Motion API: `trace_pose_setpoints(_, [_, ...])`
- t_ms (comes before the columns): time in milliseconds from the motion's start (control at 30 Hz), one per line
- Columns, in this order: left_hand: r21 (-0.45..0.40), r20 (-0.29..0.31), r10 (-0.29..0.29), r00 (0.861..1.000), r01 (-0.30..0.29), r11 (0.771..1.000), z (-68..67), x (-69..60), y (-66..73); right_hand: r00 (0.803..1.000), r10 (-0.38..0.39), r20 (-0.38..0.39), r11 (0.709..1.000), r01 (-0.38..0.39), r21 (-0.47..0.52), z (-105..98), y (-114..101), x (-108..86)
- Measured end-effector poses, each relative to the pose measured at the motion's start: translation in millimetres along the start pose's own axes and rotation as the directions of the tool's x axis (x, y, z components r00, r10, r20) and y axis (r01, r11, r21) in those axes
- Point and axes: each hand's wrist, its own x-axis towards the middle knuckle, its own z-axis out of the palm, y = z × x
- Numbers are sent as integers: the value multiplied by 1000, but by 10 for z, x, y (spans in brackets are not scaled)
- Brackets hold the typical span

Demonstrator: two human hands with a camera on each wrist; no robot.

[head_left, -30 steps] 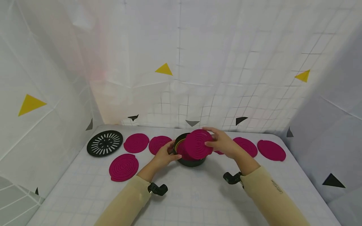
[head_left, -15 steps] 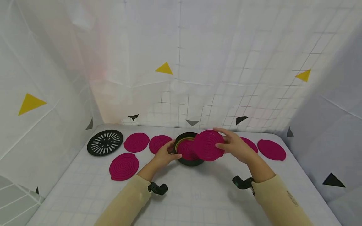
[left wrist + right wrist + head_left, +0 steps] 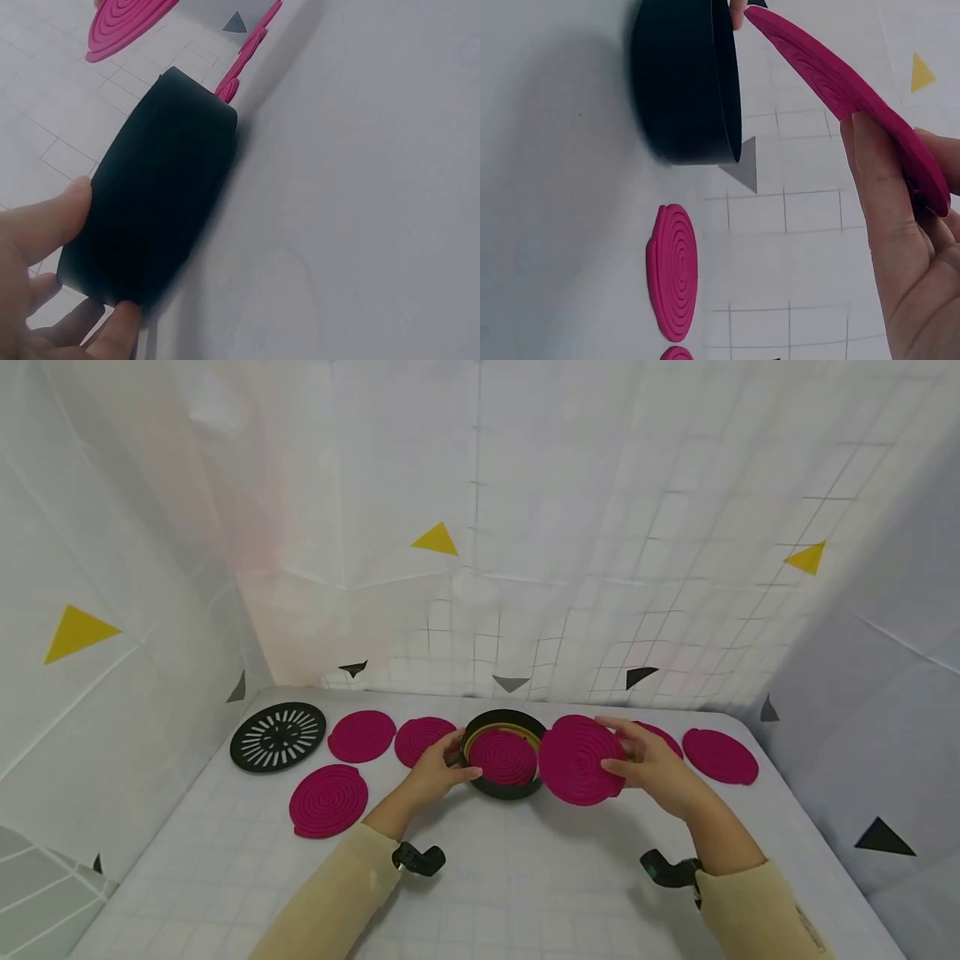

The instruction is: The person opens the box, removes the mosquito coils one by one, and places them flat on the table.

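In the head view my left hand (image 3: 435, 774) grips the left side of a round black tin (image 3: 510, 791) with a yellow inner ring. The left wrist view shows its thumb at the rim and fingers against the tin's (image 3: 154, 195) far side. A magenta mosquito coil (image 3: 502, 757) with spiral grooves lies inside. To the right of the tin, my right hand (image 3: 660, 768) holds another magenta mosquito coil (image 3: 579, 762) by its right edge, raised and tilted. Thumb and fingers pinch this coil (image 3: 840, 79) in the right wrist view, apart from the tin.
A black slotted lid (image 3: 279, 737) lies at the back left of the white table (image 3: 517, 877). Magenta coils rest left of the tin (image 3: 362, 737) and at the right, one coil (image 3: 720, 757) near the corner. White sheeting encloses the back and sides.
My right hand has moved right and slightly towards me with its coil, from above the tin to beside it. The coil inside the tin is now uncovered. My left hand has stayed put.
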Motion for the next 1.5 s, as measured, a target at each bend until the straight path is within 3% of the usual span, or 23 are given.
trace_pose_setpoints(233, [0, 3, -2, 1000, 2, 1000, 2, 3, -11, 1000, 25, 0, 999, -25, 47, -71, 141, -117])
trace_pose_setpoints(733, [3, -3, 2, 1000, -2, 1000, 10, -7, 0, 992, 125, 17, 991, -126, 50, -139, 422, -234])
trace_pose_setpoints(933, [-6, -7, 0, 1000, 0, 1000, 10, -2, 1, 991, 117, 68, 984, -125, 131, -139, 578, -207])
trace_pose_setpoints(1167, [-14, -9, -8, 1000, 7, 1000, 3, 0, -1, 985, 115, 127, 952, -146, 268, -131, 760, -139])
trace_pose_setpoints(1500, [-3, -14, -17, 1000, 17, 1000, 1, -12, 0, 978, 125, 168, 927, -176, 332, -106, 847, -99])
